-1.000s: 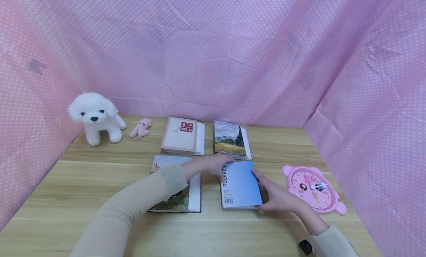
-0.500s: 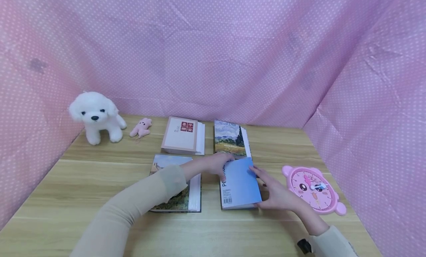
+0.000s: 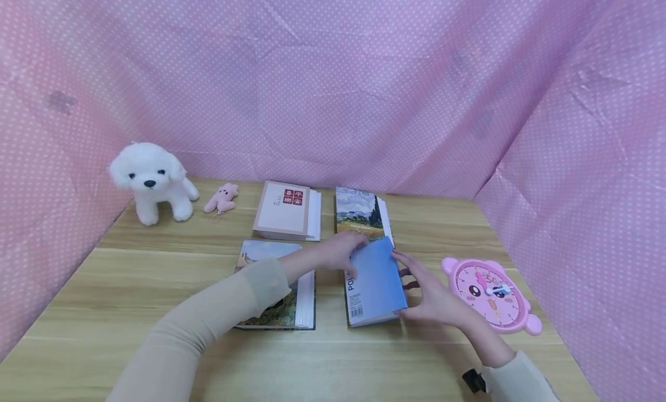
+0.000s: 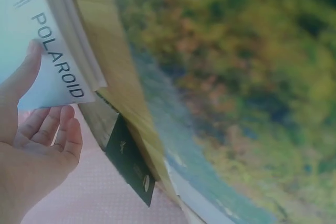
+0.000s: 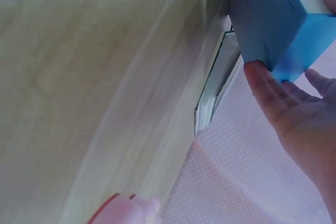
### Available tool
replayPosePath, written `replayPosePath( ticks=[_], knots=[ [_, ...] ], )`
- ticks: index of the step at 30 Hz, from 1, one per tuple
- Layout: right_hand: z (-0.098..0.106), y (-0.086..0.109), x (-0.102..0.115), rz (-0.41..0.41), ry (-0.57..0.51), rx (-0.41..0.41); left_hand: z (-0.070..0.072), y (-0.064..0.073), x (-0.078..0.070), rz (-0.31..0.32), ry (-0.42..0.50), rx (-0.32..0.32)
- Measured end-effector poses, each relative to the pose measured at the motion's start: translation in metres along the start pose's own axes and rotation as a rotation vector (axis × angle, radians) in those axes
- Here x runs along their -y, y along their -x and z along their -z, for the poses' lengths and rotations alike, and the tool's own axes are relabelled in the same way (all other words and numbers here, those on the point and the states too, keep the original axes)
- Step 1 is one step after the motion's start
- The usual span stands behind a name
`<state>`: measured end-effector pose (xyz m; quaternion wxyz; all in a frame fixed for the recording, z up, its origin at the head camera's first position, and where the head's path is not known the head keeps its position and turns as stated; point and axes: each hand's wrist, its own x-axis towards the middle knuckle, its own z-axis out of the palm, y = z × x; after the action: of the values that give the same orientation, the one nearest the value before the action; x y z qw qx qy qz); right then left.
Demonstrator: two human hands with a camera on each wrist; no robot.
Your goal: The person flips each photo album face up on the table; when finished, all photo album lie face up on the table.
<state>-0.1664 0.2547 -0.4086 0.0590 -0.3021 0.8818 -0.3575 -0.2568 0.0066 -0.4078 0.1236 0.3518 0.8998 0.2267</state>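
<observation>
A blue book with POLAROID lettering (image 3: 376, 283) is at the middle right of the table, its right side raised so the cover tilts. My left hand (image 3: 339, 253) holds its far left corner. In the left wrist view, the left thumb (image 4: 30, 66) presses on the cover and the fingers curl at the edge. My right hand (image 3: 434, 295) grips the raised right side, thumb at the near corner and fingertips at the far one. Just behind lies a book with a landscape painting (image 3: 359, 211); another painting-covered book (image 3: 306, 301) lies partly under my left forearm.
A beige book with red characters (image 3: 283, 208) lies at the back. A white plush dog (image 3: 151, 179) and a small pink plush toy (image 3: 222, 198) are at the back left. To the right is a pink clock (image 3: 490, 309). Pink dotted cloth (image 3: 333, 84) hangs around the table.
The blue book's right side has risen from nearly flat to a tilt, its far end swinging up and left. My right hand has moved slightly up with it; the left stays at the corner.
</observation>
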Motion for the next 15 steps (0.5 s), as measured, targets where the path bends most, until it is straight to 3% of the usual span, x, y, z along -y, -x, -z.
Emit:
replayPosePath(
  ticks=[6,15],
  knots=[
    [0.002,-0.003,0.005,0.007,0.020,-0.030,0.007,0.002,-0.003,-0.009,0.080,-0.048],
    [0.002,-0.007,0.007,0.085,-0.020,-0.074,0.014,0.004,-0.004,-0.013,0.104,-0.072]
  ],
)
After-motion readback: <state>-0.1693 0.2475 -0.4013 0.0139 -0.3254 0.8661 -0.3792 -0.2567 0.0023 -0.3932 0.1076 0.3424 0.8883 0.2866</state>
